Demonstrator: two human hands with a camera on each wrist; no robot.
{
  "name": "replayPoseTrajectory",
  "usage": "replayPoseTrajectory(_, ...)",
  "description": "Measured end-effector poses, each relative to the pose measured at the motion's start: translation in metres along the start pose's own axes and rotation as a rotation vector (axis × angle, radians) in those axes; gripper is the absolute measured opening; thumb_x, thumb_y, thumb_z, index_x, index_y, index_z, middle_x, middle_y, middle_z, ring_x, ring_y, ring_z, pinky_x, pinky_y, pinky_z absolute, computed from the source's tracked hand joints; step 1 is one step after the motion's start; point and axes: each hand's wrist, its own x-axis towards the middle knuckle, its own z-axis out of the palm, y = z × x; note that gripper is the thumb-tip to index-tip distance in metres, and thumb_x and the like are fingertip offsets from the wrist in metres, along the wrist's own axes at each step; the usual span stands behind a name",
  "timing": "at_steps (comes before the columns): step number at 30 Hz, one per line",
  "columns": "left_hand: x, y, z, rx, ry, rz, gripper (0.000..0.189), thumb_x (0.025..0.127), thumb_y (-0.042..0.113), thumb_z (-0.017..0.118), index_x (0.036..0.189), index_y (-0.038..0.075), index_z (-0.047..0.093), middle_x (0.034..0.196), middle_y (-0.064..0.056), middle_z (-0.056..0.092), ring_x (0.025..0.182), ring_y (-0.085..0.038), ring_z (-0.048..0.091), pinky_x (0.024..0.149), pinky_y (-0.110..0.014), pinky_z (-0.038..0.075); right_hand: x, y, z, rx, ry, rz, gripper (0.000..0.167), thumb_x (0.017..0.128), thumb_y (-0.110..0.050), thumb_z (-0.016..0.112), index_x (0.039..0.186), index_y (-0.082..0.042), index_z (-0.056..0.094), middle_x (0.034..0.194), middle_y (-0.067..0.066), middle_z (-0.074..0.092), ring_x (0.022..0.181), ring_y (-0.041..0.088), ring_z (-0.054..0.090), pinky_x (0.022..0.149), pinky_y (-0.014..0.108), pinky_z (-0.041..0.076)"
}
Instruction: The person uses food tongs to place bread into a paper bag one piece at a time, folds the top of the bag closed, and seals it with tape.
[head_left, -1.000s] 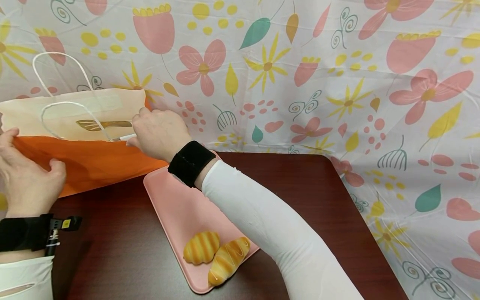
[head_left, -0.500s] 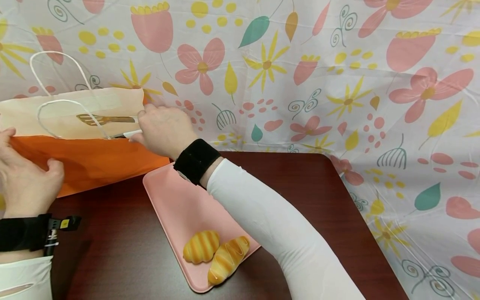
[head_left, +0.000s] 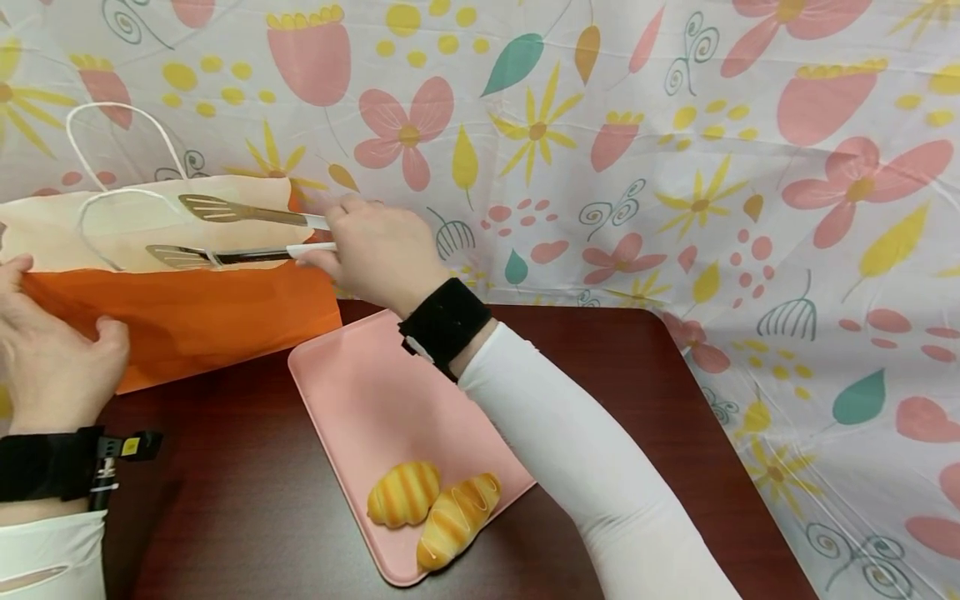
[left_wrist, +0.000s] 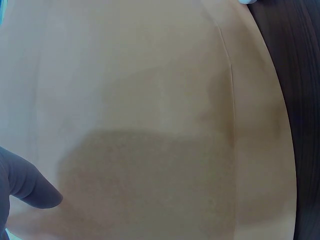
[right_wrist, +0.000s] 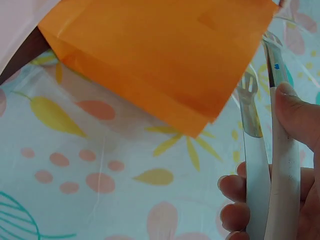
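Observation:
My right hand (head_left: 386, 254) grips the white handles of a pair of metal tongs (head_left: 262, 255) above the right end of an orange paper bag (head_left: 225, 317). The tongs' two slotted heads are spread apart over the bag's mouth, with no item between them. In the right wrist view, the thumb and curled fingers wrap round the tongs (right_wrist: 284, 175). At the bag's left front, my left hand (head_left: 60, 358) rests against the paper with its thumb spread. The left wrist view shows that thumb beside the bag's surface (left_wrist: 150, 170). What the bag holds is hidden.
A pink tray (head_left: 360, 400) lies on the dark wooden table (head_left: 247, 500), partly beneath my right forearm. Two bread rolls, a short one (head_left: 403, 494) and a longer one (head_left: 457, 521), sit at its near end. White cord handles rise from the bag; a flowered cloth (head_left: 555, 183) hangs behind.
My right hand has moved right and slightly up with the tongs. Their lower head, earlier hidden in the bag, now shows, and the two arms stand wider apart. The left hand stays put.

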Motion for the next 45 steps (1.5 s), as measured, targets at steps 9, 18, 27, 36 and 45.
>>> replayPoseTrajectory(9, 0.0, -0.002, 0.0, -0.001, 0.017, 0.01, 0.081, 0.101, 0.023, 0.052, 0.173, 0.022, 0.017, 0.176, -0.02, 0.009, 0.162, -0.034, 0.009, 0.133, -0.045, 0.007, -0.025, 0.031, -0.005, 0.041, 0.113, 0.026, 0.067, 0.105, -0.069, 0.062, 0.146, -0.017, 0.071, 0.111, -0.003, 0.07, 0.088, 0.017, 0.07, 0.073, 0.036, 0.058)
replayPoseTrajectory(18, -0.001, -0.002, 0.001, -0.002, 0.02, 0.021, 0.082, 0.1, 0.022, 0.052, 0.174, 0.023, 0.015, 0.176, -0.02, 0.007, 0.162, -0.035, 0.007, 0.133, -0.047, 0.006, -0.053, 0.056, -0.001, 0.131, 0.188, 0.028, 0.062, 0.104, -0.064, 0.069, 0.144, -0.017, 0.073, 0.106, -0.001, 0.07, 0.087, 0.019, 0.068, 0.075, 0.037, 0.057)
replayPoseTrajectory(27, -0.005, 0.004, -0.001, -0.013, 0.034, 0.067, 0.08, 0.099, 0.017, 0.052, 0.172, 0.014, 0.018, 0.175, -0.023, 0.009, 0.161, -0.037, 0.008, 0.132, -0.047, 0.007, -0.08, 0.076, 0.009, 0.187, 0.263, 0.025, 0.063, 0.103, -0.058, 0.074, 0.141, -0.009, 0.074, 0.115, 0.007, 0.073, 0.087, 0.027, 0.07, 0.077, 0.043, 0.06)
replayPoseTrajectory(36, -0.003, 0.001, 0.0, -0.007, 0.037, 0.059, 0.08, 0.1, 0.019, 0.052, 0.173, 0.02, 0.018, 0.177, -0.02, 0.007, 0.162, -0.035, 0.007, 0.132, -0.047, 0.006, -0.115, 0.097, 0.026, 0.176, 0.372, 0.001, 0.056, 0.099, -0.049, 0.083, 0.135, -0.007, 0.077, 0.119, 0.01, 0.076, 0.08, 0.029, 0.071, 0.065, 0.045, 0.058)
replayPoseTrajectory(45, -0.004, 0.003, 0.0, -0.016, 0.046, 0.059, 0.079, 0.099, 0.02, 0.052, 0.171, 0.017, 0.021, 0.175, -0.022, 0.01, 0.161, -0.036, 0.009, 0.132, -0.047, 0.007, -0.152, 0.113, 0.038, 0.189, 0.332, 0.029, 0.059, 0.095, -0.053, 0.086, 0.137, -0.013, 0.076, 0.095, 0.002, 0.065, 0.069, 0.022, 0.057, 0.061, 0.042, 0.05)
